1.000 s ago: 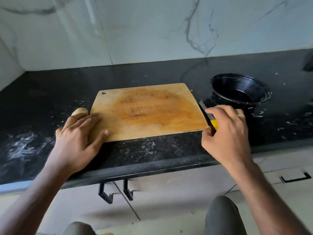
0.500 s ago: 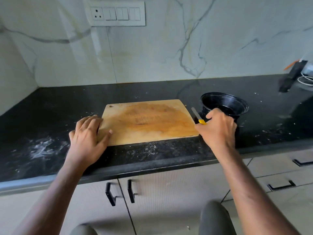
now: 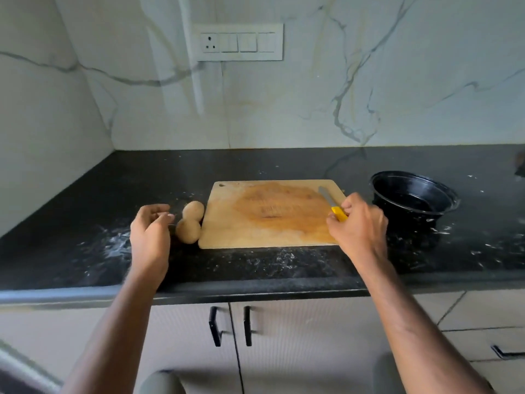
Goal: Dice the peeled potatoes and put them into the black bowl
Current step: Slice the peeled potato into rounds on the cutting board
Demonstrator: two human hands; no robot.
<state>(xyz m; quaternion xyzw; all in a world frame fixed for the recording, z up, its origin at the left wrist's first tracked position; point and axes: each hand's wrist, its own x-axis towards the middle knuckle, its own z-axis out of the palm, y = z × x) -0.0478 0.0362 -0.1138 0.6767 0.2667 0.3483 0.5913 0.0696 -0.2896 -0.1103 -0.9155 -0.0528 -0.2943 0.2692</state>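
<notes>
White marble-patterned wall panels with grey veins are rising behind a black speckled stone countertop (image 3: 284,163) dusted with pale flecks, and a white switch plate with a socket (image 3: 240,42) is sitting high on the far wall. Lying flat near the middle of the counter is a rectangular light wooden cutting board (image 3: 270,217) with a darker orange-brown stain across its centre. Two peeled, pale tan potatoes (image 3: 190,220) are resting on the counter just beside the board's left edge, one farther back and one nearer, touching each other. A person's left hand (image 3: 150,234) is hovering just left of the nearer potato, its fingers loosely curled and holding nothing; whether the fingertips are touching the potato cannot be told. The person's right hand (image 3: 358,226) is reaching over the board's right near corner, its fingers curling around the yellow handle of a small knife (image 3: 331,204), whose thin grey blade is pointing away toward the far left over the board. To the right of the board, slightly apart from it, a round black plastic bowl (image 3: 412,200) with a glossy rim is standing upright on the counter. Below the counter's near edge, beige cabinet doors with black bar handles (image 3: 230,325) are facing the viewer, and both bare forearms are stretching up from the bottom.
</notes>
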